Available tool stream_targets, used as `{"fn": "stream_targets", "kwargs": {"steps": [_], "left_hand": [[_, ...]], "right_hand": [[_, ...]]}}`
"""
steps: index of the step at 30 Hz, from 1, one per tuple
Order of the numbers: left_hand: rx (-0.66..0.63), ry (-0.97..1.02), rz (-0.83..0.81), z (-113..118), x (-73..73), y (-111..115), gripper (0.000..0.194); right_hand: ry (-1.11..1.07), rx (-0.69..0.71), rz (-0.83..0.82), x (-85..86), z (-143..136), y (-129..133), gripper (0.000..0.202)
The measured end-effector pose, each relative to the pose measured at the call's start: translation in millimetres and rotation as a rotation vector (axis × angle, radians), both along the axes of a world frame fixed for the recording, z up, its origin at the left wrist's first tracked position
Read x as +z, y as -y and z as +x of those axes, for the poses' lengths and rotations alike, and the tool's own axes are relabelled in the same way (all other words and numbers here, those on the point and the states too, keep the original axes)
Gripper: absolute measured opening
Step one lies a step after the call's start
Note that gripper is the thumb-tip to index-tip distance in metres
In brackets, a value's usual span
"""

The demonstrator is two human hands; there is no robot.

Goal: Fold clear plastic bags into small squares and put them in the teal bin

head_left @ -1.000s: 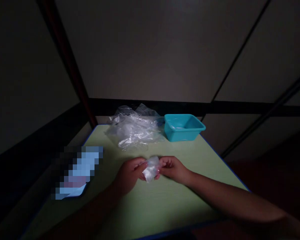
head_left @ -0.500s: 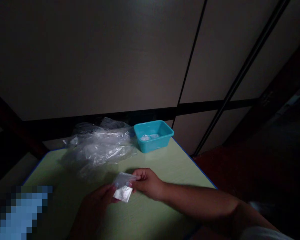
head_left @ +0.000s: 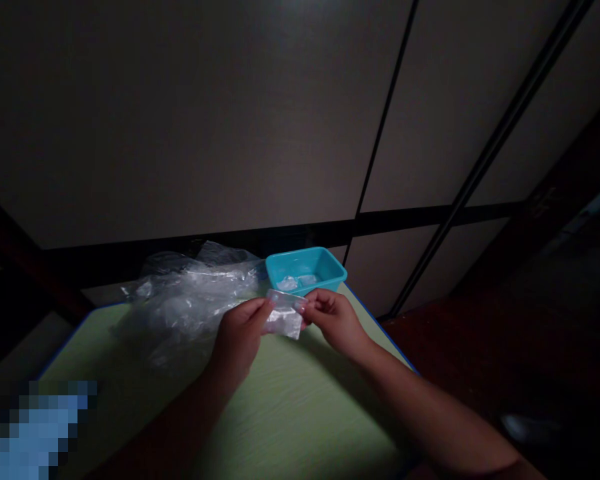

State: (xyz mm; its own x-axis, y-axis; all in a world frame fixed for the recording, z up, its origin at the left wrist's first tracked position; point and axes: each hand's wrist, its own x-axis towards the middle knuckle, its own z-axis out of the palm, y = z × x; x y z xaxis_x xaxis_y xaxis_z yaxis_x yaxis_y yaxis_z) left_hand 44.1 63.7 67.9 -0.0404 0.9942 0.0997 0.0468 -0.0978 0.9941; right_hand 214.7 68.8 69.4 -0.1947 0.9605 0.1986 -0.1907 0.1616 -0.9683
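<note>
A small clear plastic bag (head_left: 284,321), flat and shiny, is pinched between my two hands above the table. The thumb and fingers of my left hand (head_left: 243,333) grip its left side. On its right edge, my right hand (head_left: 333,319) holds it between thumb and fingertips. Just beyond the bag stands a turquoise plastic basket (head_left: 330,280), its near wall partly covered by the bag and fingers. Some crumpled clear pieces (head_left: 287,283) lie inside the basket.
A heap of large crumpled clear plastic (head_left: 195,293) spreads over the back left of the light green table (head_left: 270,413). Behind the table rises a panelled cabinet front (head_left: 205,133). The blue table edge (head_left: 375,327) runs along the right side, with dark red floor beyond.
Both hands have moved forward and to the right with the small plastic bag, from the table's middle to just in front of the basket. The basket and plastic heap stay in place.
</note>
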Motion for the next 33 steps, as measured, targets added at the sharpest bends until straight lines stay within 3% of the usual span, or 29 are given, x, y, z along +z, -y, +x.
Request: {"fn": "stream_targets", "kwargs": {"steps": [3, 8, 13, 17, 25, 33], "left_hand": [[-0.027, 0.184, -0.032, 12.6, 0.5, -3.6, 0.05], [-0.068, 0.297, -0.047, 19.9, -3.0, -6.0, 0.055], [-0.053, 0.224, -0.006, 16.6, -35.0, -17.7, 0.063], [-0.065, 0.111, 0.084, 13.9, -61.7, -24.2, 0.058], [-0.126, 0.099, 0.099, 11.8, -73.6, -28.9, 0.05], [-0.168, 0.081, 0.095, 11.4, -76.5, -30.2, 0.042]], "right_hand": [[0.039, -0.044, 0.02, 0.5, 7.5, -3.3, 0.038], [0.228, -0.092, 0.079, 2.8, 18.4, -17.8, 0.04], [0.411, -0.163, 0.057, 22.9, 39.5, -69.8, 0.035], [0.686, -0.212, -0.077, 30.2, 52.3, -122.6, 0.025], [1.203, -0.13, -0.345, 14.4, 54.5, -177.2, 0.035], [1.497, -0.022, -0.437, -3.1, 45.0, -204.6, 0.034]]}}
